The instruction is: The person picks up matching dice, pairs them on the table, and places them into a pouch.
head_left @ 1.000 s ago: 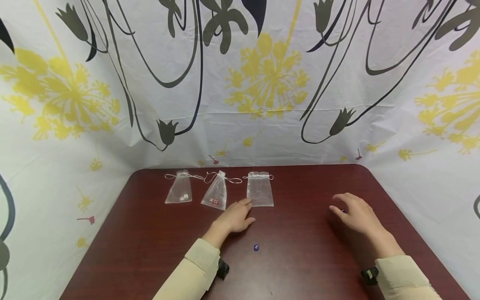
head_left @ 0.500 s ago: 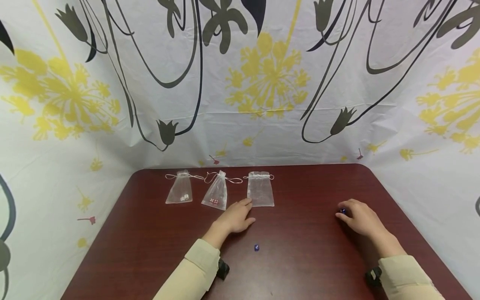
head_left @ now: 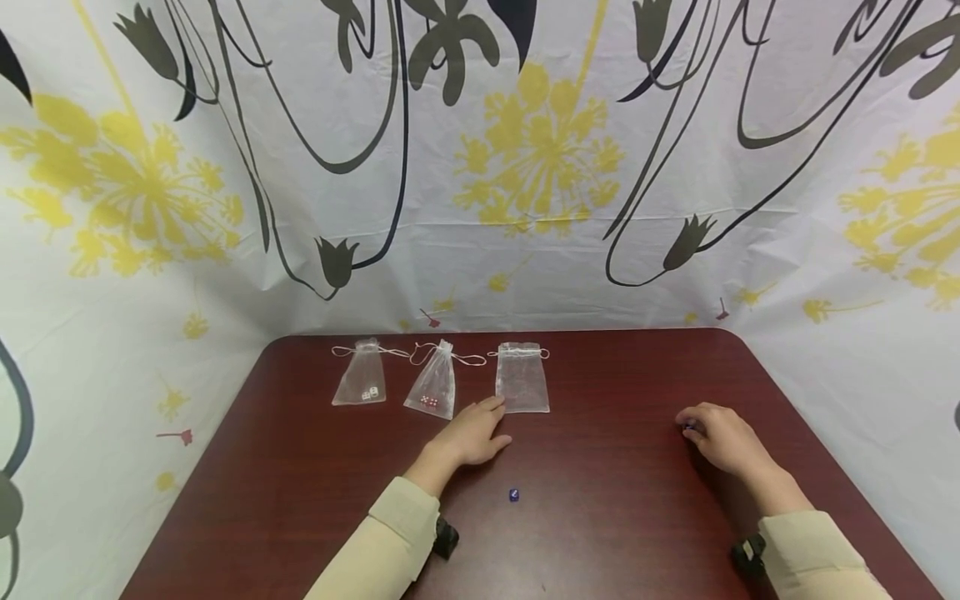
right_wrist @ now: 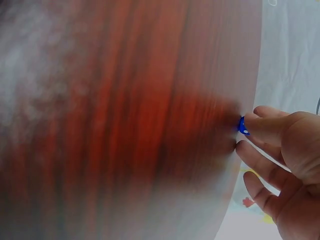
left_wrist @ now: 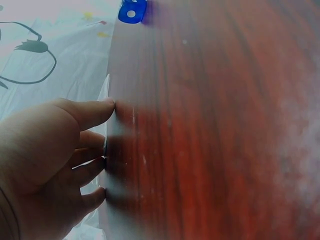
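Between thumb and fingers, my right hand (head_left: 723,437) pinches a blue die (right_wrist: 243,126) at the table's right side; the fingers hide part of it. My left hand (head_left: 471,432) rests on the table, fingers spread, its fingertips touching the lower left corner of a flat white drawstring pouch (head_left: 522,383). A second blue die (head_left: 513,495) lies on the table nearer to me; the left wrist view shows a blue die (left_wrist: 132,11) at its top edge. Farther left are a sheer pouch with red dice (head_left: 433,387) and another with white dice (head_left: 362,379).
The dark red-brown table (head_left: 600,517) has rounded far corners. Behind it and at both sides hangs a white curtain (head_left: 420,192) printed with yellow flowers and grey stems. A dark device (head_left: 747,552) sits at the right wrist.
The right hand has moved slightly right and its thumb and fingers have closed on the blue die. My left hand, the pouches and the other blue die stay where they were.
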`<state>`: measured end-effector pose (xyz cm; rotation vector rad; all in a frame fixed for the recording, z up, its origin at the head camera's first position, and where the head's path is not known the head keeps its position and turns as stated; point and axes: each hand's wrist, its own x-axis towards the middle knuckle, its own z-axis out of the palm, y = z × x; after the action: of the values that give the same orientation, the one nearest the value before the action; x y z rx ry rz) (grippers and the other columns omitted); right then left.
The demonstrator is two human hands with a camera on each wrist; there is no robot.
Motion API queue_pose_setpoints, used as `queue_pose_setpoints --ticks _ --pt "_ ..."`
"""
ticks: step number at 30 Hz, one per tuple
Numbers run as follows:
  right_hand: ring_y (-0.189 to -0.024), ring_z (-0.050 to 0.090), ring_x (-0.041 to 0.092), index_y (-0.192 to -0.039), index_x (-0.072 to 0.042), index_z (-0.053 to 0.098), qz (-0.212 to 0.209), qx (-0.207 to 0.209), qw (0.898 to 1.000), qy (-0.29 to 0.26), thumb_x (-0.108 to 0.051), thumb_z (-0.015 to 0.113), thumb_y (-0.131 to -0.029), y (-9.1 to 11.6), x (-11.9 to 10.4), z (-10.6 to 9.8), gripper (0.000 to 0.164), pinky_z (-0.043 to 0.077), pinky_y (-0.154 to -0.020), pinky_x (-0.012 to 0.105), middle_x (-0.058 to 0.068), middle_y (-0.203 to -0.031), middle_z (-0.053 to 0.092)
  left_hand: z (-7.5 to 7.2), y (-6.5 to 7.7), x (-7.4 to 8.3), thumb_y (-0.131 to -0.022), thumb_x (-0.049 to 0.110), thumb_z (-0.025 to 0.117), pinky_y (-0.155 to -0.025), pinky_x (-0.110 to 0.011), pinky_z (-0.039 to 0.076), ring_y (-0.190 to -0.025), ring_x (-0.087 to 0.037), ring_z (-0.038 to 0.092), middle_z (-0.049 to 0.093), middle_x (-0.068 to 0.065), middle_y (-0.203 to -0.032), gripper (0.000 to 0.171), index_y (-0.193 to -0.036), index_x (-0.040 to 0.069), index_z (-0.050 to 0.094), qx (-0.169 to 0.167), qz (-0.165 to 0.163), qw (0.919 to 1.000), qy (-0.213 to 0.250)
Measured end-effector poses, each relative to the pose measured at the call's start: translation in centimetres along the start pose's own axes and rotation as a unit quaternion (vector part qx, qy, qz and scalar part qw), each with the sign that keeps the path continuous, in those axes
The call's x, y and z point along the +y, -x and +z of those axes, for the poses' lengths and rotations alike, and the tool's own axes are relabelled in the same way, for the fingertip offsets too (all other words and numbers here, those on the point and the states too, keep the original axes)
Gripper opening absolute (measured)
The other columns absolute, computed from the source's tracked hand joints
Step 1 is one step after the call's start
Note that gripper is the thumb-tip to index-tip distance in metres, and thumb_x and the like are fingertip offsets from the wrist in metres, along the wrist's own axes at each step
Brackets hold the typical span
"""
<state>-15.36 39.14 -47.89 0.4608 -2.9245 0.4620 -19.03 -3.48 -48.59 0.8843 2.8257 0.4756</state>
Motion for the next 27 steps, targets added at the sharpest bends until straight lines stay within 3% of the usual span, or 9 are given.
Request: queue_pose_setpoints --ticks 6,11,20,27 --pt "-0.085 0.068 0.031 -0.102 -0.005 0.073 -0.007 0.017 1.0 -0.001 0.002 0.075 -0.084 -0.2 -0.5 -0.3 0.019 0.055 -0.07 0.052 0.01 -0.095 0.07 -0.1 0.0 0.0 -0.102 0.033 0.06 -0.12 -0.046 0.028 -0.148 -0.028 0.034 0.04 -0.014 -0.158 0.058 -0.146 -0.003 0.05 -0.003 0.0 1.0 0.003" --pt "-0.082 0.069 0.027 -0.101 -0.007 0.074 -0.046 0.047 0.998 0.004 0.002 0.077 -0.082 -0.5 -1.6 -0.7 0.021 0.054 -0.067 0.049 0.005 -0.093 0.071 -0.2 0.0 0.0 -0.102 0.033 0.061 -0.12 -0.046 0.028 -0.148 -0.028 0.034 0.04 -0.014 -0.158 0.058 -0.146 -0.003 0.05 -0.003 0.001 1.0 0.003" --pt "-0.085 0.07 0.026 -0.102 -0.009 0.073 -0.098 0.083 0.992 0.014 0.003 0.079 -0.08 -1.2 -5.2 -2.8 0.027 0.055 -0.07 0.048 0.001 -0.095 0.071 -0.2 0.1 0.0 -0.102 0.033 0.06 -0.12 -0.046 0.027 -0.148 -0.028 0.034 0.04 -0.014 -0.158 0.058 -0.147 -0.002 0.049 -0.005 -0.002 1.0 0.007" --pt "-0.083 0.069 0.019 -0.101 -0.013 0.073 -0.137 0.081 0.987 0.011 0.004 0.082 -0.076 -1.3 -7.4 -3.2 0.031 0.056 -0.07 0.042 -0.003 -0.095 0.071 -0.1 0.1 0.0 -0.102 0.033 0.061 -0.12 -0.046 0.027 -0.148 -0.028 0.034 0.04 -0.014 -0.158 0.058 -0.147 -0.002 0.049 -0.005 -0.004 0.9999 0.013"
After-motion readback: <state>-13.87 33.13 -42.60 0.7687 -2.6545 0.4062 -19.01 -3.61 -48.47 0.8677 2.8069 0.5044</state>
